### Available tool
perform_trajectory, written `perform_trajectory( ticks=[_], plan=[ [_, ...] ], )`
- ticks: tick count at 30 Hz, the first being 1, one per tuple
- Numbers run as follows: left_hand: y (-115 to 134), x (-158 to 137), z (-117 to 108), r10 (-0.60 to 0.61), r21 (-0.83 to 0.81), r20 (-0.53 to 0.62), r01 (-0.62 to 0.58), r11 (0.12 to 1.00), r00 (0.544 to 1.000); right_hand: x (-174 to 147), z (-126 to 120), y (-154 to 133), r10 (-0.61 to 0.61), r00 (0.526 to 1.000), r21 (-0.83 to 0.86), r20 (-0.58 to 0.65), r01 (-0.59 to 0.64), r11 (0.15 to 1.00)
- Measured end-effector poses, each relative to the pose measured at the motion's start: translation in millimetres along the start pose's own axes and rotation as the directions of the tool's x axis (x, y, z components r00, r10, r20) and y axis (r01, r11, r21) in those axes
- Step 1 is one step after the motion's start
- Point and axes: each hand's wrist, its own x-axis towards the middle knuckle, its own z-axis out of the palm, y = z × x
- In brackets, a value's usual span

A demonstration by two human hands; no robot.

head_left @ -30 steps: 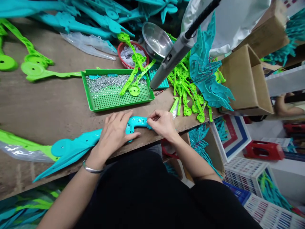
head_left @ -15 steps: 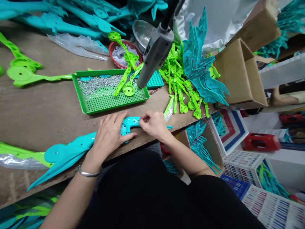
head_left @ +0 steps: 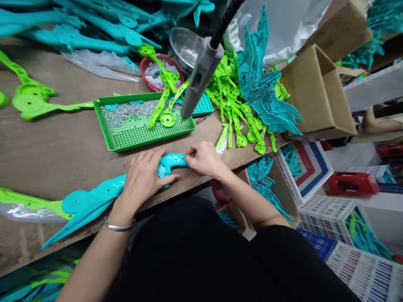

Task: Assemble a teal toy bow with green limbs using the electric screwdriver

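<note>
A turquoise plastic toy bow (head_left: 108,188) lies along the table's near edge, with a curved grip at its right. My left hand (head_left: 141,172) is laid across its middle and holds it against the table, fingers long over the far side, thumb out to the right. At the right end of the curved grip, my right hand (head_left: 203,158) is closed in a pinch. Whatever sits between those fingertips is hidden. Beyond both hands, a grey electric screwdriver (head_left: 198,79) hangs tip down over a green perforated tray (head_left: 141,140) of small metal screws (head_left: 126,113).
Lime-green arms (head_left: 233,105) and turquoise wing-like parts (head_left: 264,84) are heaped on the right. A cardboard box (head_left: 315,96) stands beside them. A red basket (head_left: 146,82) and metal bowl (head_left: 185,44) are at the back. White crates (head_left: 327,214) stand off the table's right side.
Both hands keep nearly the same position on the toy bow. The camera view has shifted slightly, and the hanging screwdriver has turned a little.
</note>
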Motion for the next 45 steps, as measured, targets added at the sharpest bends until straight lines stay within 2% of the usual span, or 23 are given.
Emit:
perform_trajectory(
  ticks=[3,7,9,12,14,16,18,20,21,23,25,27,30,32,35,40,43,45],
  plan=[
    [-1,0,0,0.012,0.004,-0.004,-0.012,1.0,1.0,1,-2,1,-0.01,1.0,0.047,0.001,0.01,0.999],
    [-6,-1,3,0.03,0.01,-0.003,-0.03,1.0,1.0,0,1,1,-0.013,1.0,-0.009,-0.002,0.013,1.0],
    [-8,0,4,0.043,0.013,0.001,-0.043,0.999,0.999,1,0,4,-0.049,0.998,0.008,0.035,0.049,0.999],
    [-8,2,3,0.047,0.04,0.014,-0.048,0.998,0.999,0,-16,20,-0.161,0.982,0.162,0.1,0.144,0.976],
    [-4,-1,0,0.053,0.067,0.001,-0.053,0.996,0.999,-7,-33,37,-0.193,0.98,0.209,0.043,0.18,0.961],
    [0,-9,-4,0.087,0.086,-0.033,-0.084,0.993,0.996,-20,-46,55,-0.225,0.972,0.155,-0.07,0.233,0.96],
    [4,-23,-8,0.132,0.11,-0.05,-0.126,0.986,0.99,-37,-48,71,-0.358,0.926,0.032,-0.123,0.364,0.931],
    [5,-42,-11,0.134,0.154,-0.043,-0.126,0.98,0.99,-52,-36,84,-0.517,0.85,-0.124,-0.104,0.505,0.854],
    [5,-51,-13,0.105,0.185,-0.047,-0.095,0.978,0.993,-58,-27,89,-0.566,0.818,-0.196,-0.103,0.542,0.817],
    [2,-68,-17,0.018,0.246,-0.076,0.001,0.969,0.997,-64,-6,98,-0.607,0.784,-0.298,-0.133,0.553,0.778],
    [-4,-82,-25,-0.056,0.287,-0.105,0.084,0.954,0.993,-63,9,104,-0.616,0.769,-0.326,-0.171,0.546,0.772],
    [-12,-93,-35,-0.095,0.316,-0.135,0.134,0.939,0.986,-57,12,106,-0.607,0.772,-0.304,-0.19,0.541,0.784],
    [-25,-107,-53,-0.097,0.339,-0.228,0.173,0.925,0.969,-47,-2,102,-0.585,0.782,-0.273,-0.214,0.528,0.805],
    [-30,-112,-65,-0.048,0.349,-0.307,0.16,0.923,0.951,-41,-17,95,-0.59,0.777,-0.277,-0.221,0.53,0.802],
    [-31,-110,-80,0.048,0.394,-0.393,0.121,0.911,0.918,-32,-40,83,-0.663,0.704,-0.302,-0.255,0.593,0.746],
    [-26,-94,-106,0.192,0.556,-0.356,0.042,0.83,0.915,-17,-64,69,-0.822,0.48,-0.392,-0.305,0.724,0.568],
    [-30,-93,-122,0.202,0.554,-0.337,0.021,0.832,0.919,-6,-72,66,-0.867,0.41,-0.408,-0.284,0.766,0.496],
    [-33,-96,-129,0.182,0.518,-0.332,0.018,0.855,0.925,-3,-75,64,-0.879,0.389,-0.409,-0.276,0.78,0.473]
  ],
)
